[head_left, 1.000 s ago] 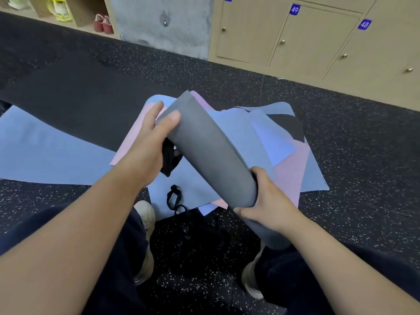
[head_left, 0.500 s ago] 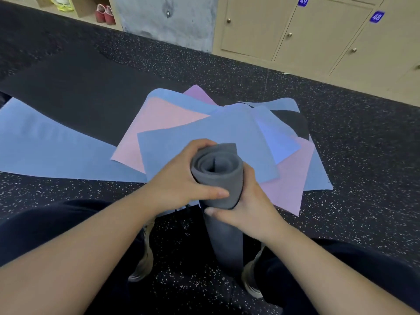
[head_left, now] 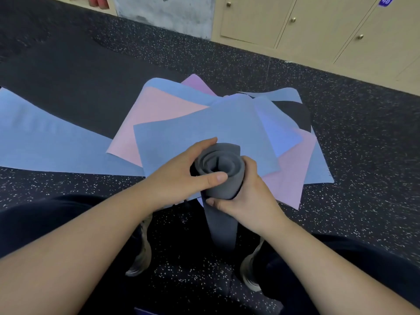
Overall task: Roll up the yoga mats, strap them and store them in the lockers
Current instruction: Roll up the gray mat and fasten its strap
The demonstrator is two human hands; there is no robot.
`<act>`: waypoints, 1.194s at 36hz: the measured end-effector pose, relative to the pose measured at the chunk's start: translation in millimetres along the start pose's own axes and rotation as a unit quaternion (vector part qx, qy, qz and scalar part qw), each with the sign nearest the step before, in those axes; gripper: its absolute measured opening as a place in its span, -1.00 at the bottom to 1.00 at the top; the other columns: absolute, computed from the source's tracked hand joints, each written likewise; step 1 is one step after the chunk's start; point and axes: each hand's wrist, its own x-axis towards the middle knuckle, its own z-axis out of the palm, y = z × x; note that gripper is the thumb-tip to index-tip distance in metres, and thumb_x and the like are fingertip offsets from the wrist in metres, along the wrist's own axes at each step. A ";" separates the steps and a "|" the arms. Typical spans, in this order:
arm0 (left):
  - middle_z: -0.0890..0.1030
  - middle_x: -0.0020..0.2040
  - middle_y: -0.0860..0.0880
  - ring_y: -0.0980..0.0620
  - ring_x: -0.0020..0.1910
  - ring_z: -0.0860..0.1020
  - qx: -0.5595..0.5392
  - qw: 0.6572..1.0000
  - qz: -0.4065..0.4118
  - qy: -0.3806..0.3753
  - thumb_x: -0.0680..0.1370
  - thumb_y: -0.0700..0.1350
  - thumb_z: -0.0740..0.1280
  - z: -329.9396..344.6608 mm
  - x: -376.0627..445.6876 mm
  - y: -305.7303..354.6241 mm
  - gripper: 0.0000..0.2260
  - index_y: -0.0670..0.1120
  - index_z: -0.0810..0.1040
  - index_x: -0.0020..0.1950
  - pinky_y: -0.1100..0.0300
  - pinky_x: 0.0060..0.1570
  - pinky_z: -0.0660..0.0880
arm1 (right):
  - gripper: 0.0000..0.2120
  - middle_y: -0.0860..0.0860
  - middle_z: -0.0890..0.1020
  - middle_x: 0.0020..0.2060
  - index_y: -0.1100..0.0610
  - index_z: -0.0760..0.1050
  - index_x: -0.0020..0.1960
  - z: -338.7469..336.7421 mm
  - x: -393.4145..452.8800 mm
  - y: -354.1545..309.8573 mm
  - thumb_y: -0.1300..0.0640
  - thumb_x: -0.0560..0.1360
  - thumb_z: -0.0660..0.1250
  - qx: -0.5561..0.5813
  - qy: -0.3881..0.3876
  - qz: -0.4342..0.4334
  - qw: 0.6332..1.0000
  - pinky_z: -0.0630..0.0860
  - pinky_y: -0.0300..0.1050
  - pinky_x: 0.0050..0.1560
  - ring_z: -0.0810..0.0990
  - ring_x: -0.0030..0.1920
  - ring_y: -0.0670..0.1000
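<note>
Speckled black rubber flooring (head_left: 354,123) is filling the head view, with a row of beige lockers (head_left: 318,26) running along the far wall, all their doors closed; one is carrying a purple number plate (head_left: 385,0) at the top right. On the floor ahead, a loose fan of flat mats (head_left: 204,130) in blue, pink and purple is lying overlapped, a black mat (head_left: 293,113) is peeking out at the back of the fan, and a long blue mat (head_left: 50,142) is stretching away to the left.

Close in, the person is standing a grey rolled mat (head_left: 219,176) on end between their knees, its spiral end facing up at the camera and its lower end reaching down toward the floor between the shoes (head_left: 248,278). The left hand (head_left: 181,176) is wrapping round the roll from the left, thumb lying across the front and fingers curled over the far rim. The right hand (head_left: 244,198) is gripping it from the right and below, thumb pressing the front wall. A dark strip is showing at the roll's left edge under the left palm; whether it is the strap cannot be told.

Judging by this, one mat is rolled but not visibly strapped, nothing is stored yet, and the whole pile is waiting to be rolled.
</note>
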 end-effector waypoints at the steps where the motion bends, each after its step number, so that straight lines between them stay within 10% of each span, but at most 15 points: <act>1: 0.35 0.23 0.48 0.55 0.22 0.34 0.002 1.000 0.002 -0.001 0.30 0.21 0.38 0.8 0.6 0.7 -0.24 0.24 0.21 0.47 0.56 0.16 0.29 | -0.15 -0.35 0.44 0.05 -0.22 0.04 0.26 -1.2 -0.4 1.2 -0.02 0.26 0.60 0.008 -0.002 0.003 1.000 0.46 -0.37 -0.01 0.52 0.07 -0.17; 6: 0.33 0.22 0.51 0.55 0.24 0.31 -0.013 1.000 -0.003 -0.001 0.30 0.24 0.36 13.8 9.6 6.5 -0.32 0.33 0.20 0.38 0.58 0.18 0.27 | 0.13 -0.28 0.38 0.28 -0.48 -0.23 0.30 -15.9 1.1 10.9 0.03 0.24 0.62 0.042 0.011 0.000 0.999 0.34 -0.55 0.05 0.44 0.15 -0.30; 16: 0.33 0.44 0.21 0.32 0.36 0.30 0.017 0.999 0.000 -0.049 0.54 0.04 0.37 73.6 39.8 16.4 -0.38 0.13 0.18 0.54 0.31 0.39 0.21 | -0.06 -0.24 0.42 0.25 -0.05 0.13 0.42 -43.5 -21.5 54.4 0.09 0.23 0.63 0.051 0.091 0.024 0.994 0.42 -0.26 0.24 0.45 0.23 -0.29; 24: 0.21 0.53 0.15 0.24 0.47 0.20 0.067 0.993 0.005 -0.096 0.55 0.04 0.37 105.2 54.4 11.9 -0.34 0.11 0.12 0.56 0.21 0.47 0.13 | 0.05 -0.17 0.33 0.36 -0.28 0.03 0.39 -58.8 -36.7 73.5 0.13 0.19 0.66 0.027 0.110 0.035 0.993 0.21 -0.52 0.29 0.32 0.34 -0.27; 35: 0.08 0.58 0.03 0.15 0.53 0.06 0.148 0.972 -0.026 -0.179 0.61 -0.03 0.28 129.7 54.9 -3.0 -0.33 0.03 -0.07 0.59 0.29 0.41 0.01 | -0.07 -0.11 0.47 0.18 0.03 0.12 0.43 -57.9 -44.2 96.9 0.03 0.24 0.61 -0.035 0.043 0.101 0.993 0.33 -0.53 -0.07 0.52 0.11 -0.11; 43: 0.02 0.58 0.06 0.18 0.53 0.01 0.147 0.966 -0.047 -0.208 0.62 -0.03 0.26 126.4 50.7 -4.6 -0.31 0.03 -0.15 0.58 0.28 0.45 -0.02 | 0.04 -0.02 0.29 0.44 0.03 -0.10 0.54 -60.0 -47.2 98.2 0.04 0.33 0.55 -0.044 -0.038 0.108 0.992 0.34 -0.30 0.24 0.42 0.33 -0.05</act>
